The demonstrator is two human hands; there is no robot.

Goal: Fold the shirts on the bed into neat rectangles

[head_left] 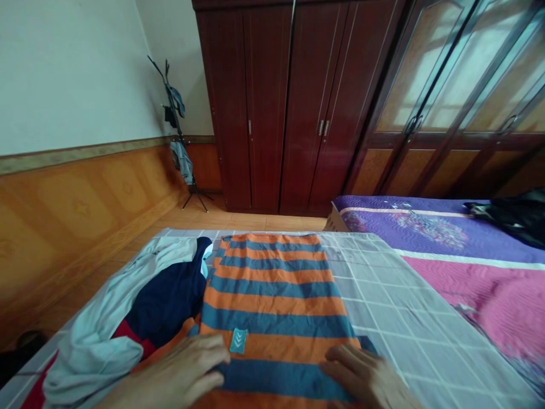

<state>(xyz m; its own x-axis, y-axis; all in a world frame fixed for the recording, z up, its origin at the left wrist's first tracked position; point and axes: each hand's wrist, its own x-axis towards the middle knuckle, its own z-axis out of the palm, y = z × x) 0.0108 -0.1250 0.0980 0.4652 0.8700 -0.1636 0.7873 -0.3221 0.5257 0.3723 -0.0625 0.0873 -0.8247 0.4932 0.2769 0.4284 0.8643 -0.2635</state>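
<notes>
An orange and blue-grey striped shirt (276,301) lies spread on a checked bedsheet, its long edges fairly straight. A small teal patch with white chevrons (239,341) sits on its left part. My left hand (191,369) rests at the shirt's near left side, just below the patch, fingers stretched and apart. At the near right edge, my right hand (361,372) lies on the fabric with fingers extended. Neither hand visibly grips any cloth. The shirt's nearest end runs out of the picture. Beside it on the left is a heaped white, navy and red garment (166,301).
The grey checked bedsheet (395,289) extends to the right. Beyond stands another bed with a purple and pink cover (460,238) and a black garment (519,213). Dark red wardrobes (264,113) line the far wall. A coat rack (176,125) stands in the corner.
</notes>
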